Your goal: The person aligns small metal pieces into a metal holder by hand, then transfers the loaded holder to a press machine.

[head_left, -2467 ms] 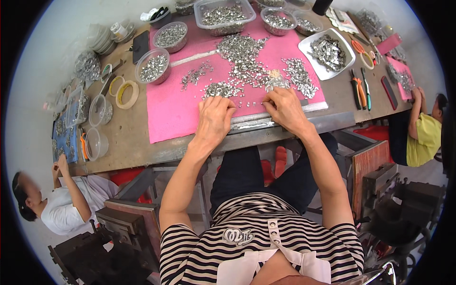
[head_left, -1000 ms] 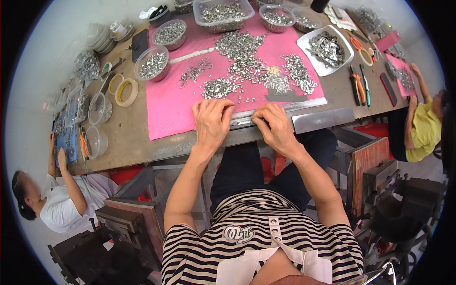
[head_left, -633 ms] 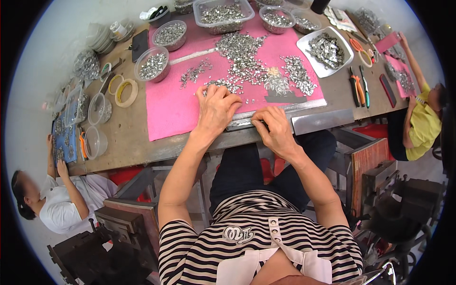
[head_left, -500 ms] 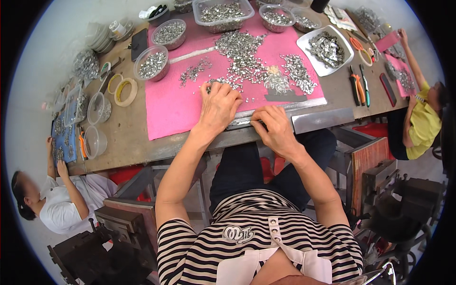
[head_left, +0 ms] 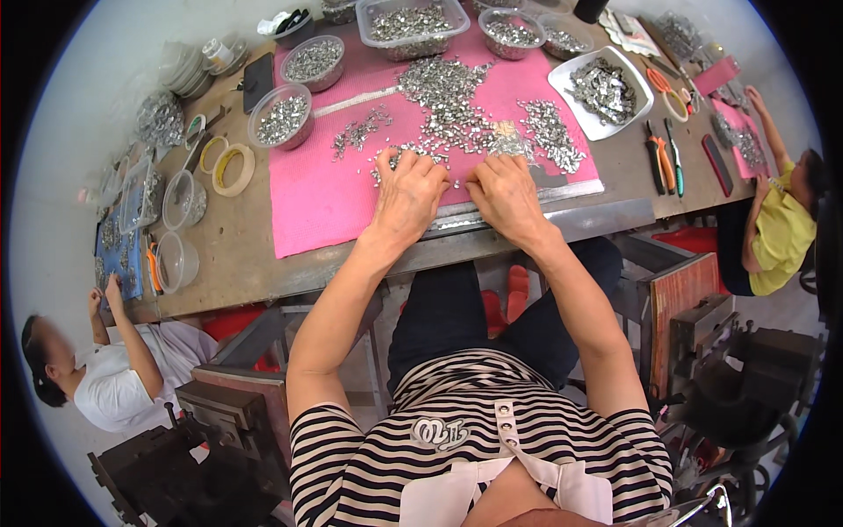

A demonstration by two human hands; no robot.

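Note:
On the pink mat (head_left: 316,206), my left hand (head_left: 409,191) is closed, its fingers curled down at the near edge of a pile of small silvery metal pieces (head_left: 443,101). Close beside it, my right hand (head_left: 507,198) also has its fingers bent together, at a patch of thin silvery pins (head_left: 518,147). My hands hide their own fingertips, so anything between them cannot be made out. Below both hands, a narrow metal bar (head_left: 452,225) with a groove-like strip lies along the front edge of the table. A smaller heap of metal pieces (head_left: 551,136) sits right of the pins.
Tubs of metal pieces (head_left: 281,140) stand behind and left; a white dish (head_left: 645,107) is at right. Pliers (head_left: 655,162), tape rolls (head_left: 232,186) and a flat metal plate (head_left: 606,217) lie around. Co-workers sit left (head_left: 123,378) and right (head_left: 786,224).
My right hand has moved forward from the metal bar to the pins on the mat. My left hand has barely moved. The left co-worker's hands have lifted; the right co-worker's raised hand has come down.

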